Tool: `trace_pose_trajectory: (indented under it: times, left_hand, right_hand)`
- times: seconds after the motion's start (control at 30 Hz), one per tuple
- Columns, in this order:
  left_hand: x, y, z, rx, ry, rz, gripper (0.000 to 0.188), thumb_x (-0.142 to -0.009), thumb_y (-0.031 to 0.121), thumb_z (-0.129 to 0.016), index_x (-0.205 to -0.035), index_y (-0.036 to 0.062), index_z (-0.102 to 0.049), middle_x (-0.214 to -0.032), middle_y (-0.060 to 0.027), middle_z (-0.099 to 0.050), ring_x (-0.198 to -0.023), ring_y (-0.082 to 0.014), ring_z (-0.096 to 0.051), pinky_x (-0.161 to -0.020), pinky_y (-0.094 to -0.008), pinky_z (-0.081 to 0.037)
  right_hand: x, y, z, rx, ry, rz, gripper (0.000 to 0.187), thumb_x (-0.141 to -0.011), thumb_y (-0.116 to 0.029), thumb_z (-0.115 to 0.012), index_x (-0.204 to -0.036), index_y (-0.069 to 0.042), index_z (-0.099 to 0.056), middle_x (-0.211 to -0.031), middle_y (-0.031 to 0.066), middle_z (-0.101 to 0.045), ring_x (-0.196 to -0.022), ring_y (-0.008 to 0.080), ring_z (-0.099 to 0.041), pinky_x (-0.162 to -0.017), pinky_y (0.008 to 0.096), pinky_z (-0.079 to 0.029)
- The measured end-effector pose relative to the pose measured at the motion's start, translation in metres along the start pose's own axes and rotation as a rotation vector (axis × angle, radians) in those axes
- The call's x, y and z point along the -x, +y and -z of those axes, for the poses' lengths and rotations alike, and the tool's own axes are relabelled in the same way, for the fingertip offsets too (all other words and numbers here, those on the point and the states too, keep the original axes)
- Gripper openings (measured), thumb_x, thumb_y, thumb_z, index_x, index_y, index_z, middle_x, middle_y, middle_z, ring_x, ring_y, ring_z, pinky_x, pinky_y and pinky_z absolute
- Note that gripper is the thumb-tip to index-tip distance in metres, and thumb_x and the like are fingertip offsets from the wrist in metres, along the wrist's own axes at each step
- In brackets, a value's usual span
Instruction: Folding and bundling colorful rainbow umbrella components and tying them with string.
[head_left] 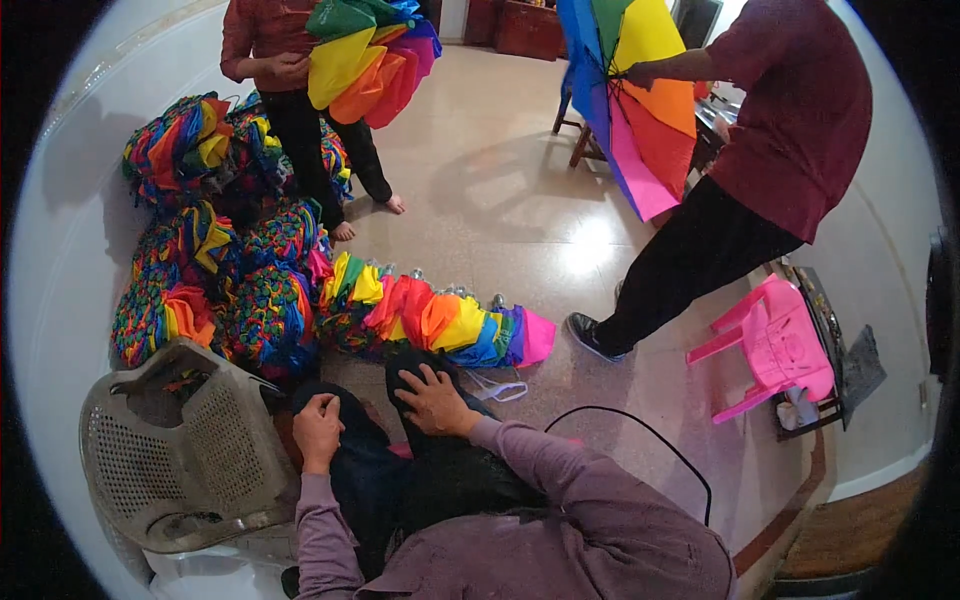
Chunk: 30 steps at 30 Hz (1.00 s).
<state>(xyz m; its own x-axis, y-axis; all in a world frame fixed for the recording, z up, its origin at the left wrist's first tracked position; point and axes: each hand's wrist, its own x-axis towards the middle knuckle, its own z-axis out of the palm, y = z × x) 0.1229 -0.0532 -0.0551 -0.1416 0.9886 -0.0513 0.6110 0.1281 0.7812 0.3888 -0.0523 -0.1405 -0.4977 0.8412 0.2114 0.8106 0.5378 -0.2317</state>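
Head view: crumpled rainbow umbrellas [437, 315] lie rowed on the far side. Right hand [434, 400] spreads, empty, on a knee [410, 357]; left hand [318, 434] curls, contents hidden.

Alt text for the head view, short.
Seated person, right hand spread on one knee, left hand curled near the other, facing bundled rainbow umbrellas. Beyond, one co-worker holds a loosely folded umbrella, another an open one; pink plastic seat at right.

Smooth cloth umbrella [655, 100], crumpled cloth bundles [270, 320], glossy floor [500, 190], smooth plastic chair [785, 348], matt perforated plastic armchair [235, 440]
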Motion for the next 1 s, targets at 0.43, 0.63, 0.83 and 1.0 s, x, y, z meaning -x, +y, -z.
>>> trace_pose_trajectory:
  times: [0.43, 0.63, 0.83, 1.0]
  left_hand:
    - [0.002, -0.006, 0.002, 0.024, -0.025, 0.021, 0.028, -0.104, 0.028, -0.064, -0.117, 0.0047, -0.074, -0.073, -0.0071, -0.073, -0.053, -0.0152, -0.063, -0.052, -0.0349, -0.05]
    - [0.003, -0.012, 0.0, 0.037, 0.016, -0.032, 0.026, -0.101, 0.027, -0.066, -0.111, 0.0057, -0.076, -0.073, -0.0065, -0.073, -0.054, -0.0155, -0.065, -0.054, -0.0347, -0.051]
    - [0.013, 0.006, 0.005, 0.039, -0.014, 0.03, 0.025, -0.099, 0.027, -0.066, -0.108, 0.0068, -0.077, -0.07, -0.0064, -0.073, -0.053, -0.0169, -0.066, -0.053, -0.0341, -0.051]
    - [0.016, 0.007, 0.004, 0.0, 0.001, 0.006, 0.025, -0.1, 0.027, -0.066, -0.107, 0.0058, -0.077, -0.069, -0.007, -0.073, -0.053, -0.0179, -0.066, -0.053, -0.0341, -0.052]
  right_hand:
    - [0.001, -0.003, 0.004, 0.005, -0.035, -0.014, 0.056, -0.091, -0.039, -0.07, -0.143, -0.019, -0.058, -0.16, 0.014, -0.039, -0.142, 0.0486, -0.037, -0.105, 0.0642, -0.04]
    - [0.004, -0.005, 0.006, -0.001, -0.068, -0.026, 0.055, -0.094, -0.041, -0.067, -0.144, -0.019, -0.058, -0.161, 0.0137, -0.037, -0.143, 0.0472, -0.035, -0.107, 0.0648, -0.039]
    - [0.009, -0.007, 0.01, -0.021, -0.051, -0.03, 0.054, -0.093, -0.04, -0.069, -0.142, -0.019, -0.059, -0.16, 0.0139, -0.038, -0.143, 0.0471, -0.035, -0.106, 0.0645, -0.039]
    - [0.012, -0.007, 0.011, -0.062, -0.027, -0.022, 0.054, -0.092, -0.037, -0.07, -0.141, -0.018, -0.06, -0.16, 0.0139, -0.038, -0.143, 0.0469, -0.035, -0.106, 0.0641, -0.039]
